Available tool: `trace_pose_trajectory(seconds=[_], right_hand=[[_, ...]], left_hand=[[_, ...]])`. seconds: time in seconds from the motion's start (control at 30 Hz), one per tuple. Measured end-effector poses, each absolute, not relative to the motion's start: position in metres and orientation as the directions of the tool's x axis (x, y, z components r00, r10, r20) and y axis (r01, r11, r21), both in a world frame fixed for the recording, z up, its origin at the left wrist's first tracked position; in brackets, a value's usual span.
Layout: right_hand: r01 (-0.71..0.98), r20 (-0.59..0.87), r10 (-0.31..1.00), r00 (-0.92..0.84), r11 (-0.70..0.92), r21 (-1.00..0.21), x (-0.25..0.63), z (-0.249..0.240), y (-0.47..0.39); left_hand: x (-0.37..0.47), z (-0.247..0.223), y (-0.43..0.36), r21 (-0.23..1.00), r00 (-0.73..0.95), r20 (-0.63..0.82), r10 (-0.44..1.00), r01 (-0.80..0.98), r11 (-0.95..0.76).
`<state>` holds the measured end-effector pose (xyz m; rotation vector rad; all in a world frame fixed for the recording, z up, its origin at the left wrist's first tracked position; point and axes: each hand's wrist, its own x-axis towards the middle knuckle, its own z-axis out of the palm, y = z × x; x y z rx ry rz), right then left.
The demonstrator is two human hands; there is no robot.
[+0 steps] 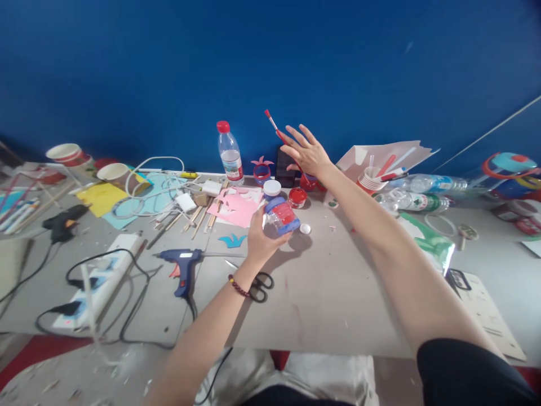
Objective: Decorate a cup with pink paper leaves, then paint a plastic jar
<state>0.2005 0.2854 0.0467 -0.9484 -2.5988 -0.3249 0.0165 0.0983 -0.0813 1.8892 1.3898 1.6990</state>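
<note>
My left hand [262, 239] is wrapped round a clear plastic piece [282, 215] painted red and blue, held tilted above the table. Farther forward, my right hand [307, 153] is raised with its fingers spread, and a red paintbrush [273, 120] with red bristles lies across it, held near the thumb. Below that hand stands an open jar of red paint [297, 197]. A white-topped jar [271, 189] is just behind the painted piece, and a small white cap [305, 228] lies to its right.
Scissors [261, 286] lie beside my left wrist, with a blue glue gun [182, 268] and power strip [101, 282] farther left. A bottle [231, 155] stands at the back. Paper cups [369, 180] and lying bottles [416, 201] are on the right.
</note>
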Motion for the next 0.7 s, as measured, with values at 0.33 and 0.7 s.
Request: trace_pose_trajectory(seconds=[0.33,0.7], right_hand=[[0.718,0.595,0.586,-0.551,0.696,-0.021,0.203,0.068,0.293],[0.545,0.773,0.627,0.099,0.616,-0.569,0.224,0.070,0.154]], left_hand=[[0.017,-0.086,0.098,0.691,-0.104,0.654,0.750,0.486,-0.535],[0.017,-0.086,0.099,0.698,-0.053,0.648,0.760,0.440,-0.565]])
